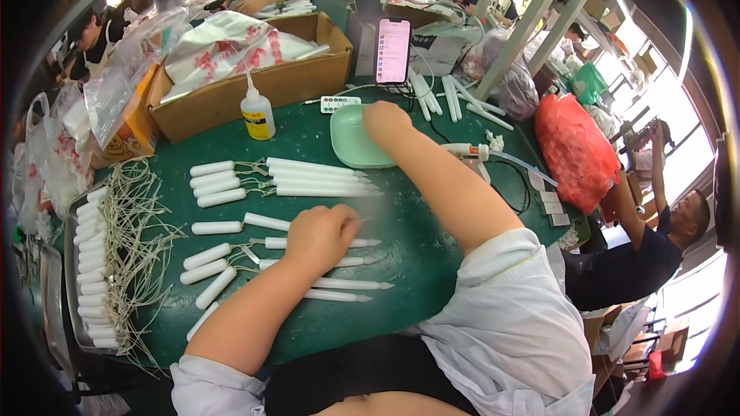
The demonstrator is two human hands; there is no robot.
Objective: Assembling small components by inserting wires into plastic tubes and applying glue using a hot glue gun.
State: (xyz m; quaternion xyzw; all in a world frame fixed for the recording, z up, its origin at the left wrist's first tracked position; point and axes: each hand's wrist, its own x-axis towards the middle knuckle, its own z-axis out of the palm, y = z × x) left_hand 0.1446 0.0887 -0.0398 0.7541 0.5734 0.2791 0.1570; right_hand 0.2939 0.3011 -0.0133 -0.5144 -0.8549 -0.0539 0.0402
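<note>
I list: right hand at green dish; left hand nearside of it, over crosswise white sticks; both grips I cannot tell.

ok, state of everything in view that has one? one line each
Phone: upright, screen lit
Squeeze bottle: upright, nozzle up
Remote: flat, buttons up
Cardboard box: open, plastic bags inside
Red bag: bulging
White candle-shaped sticks: lying flat
Right hand: at green dish, fingers hidden
Left hand: over the sticks, fingers curled, grip unclear
</note>
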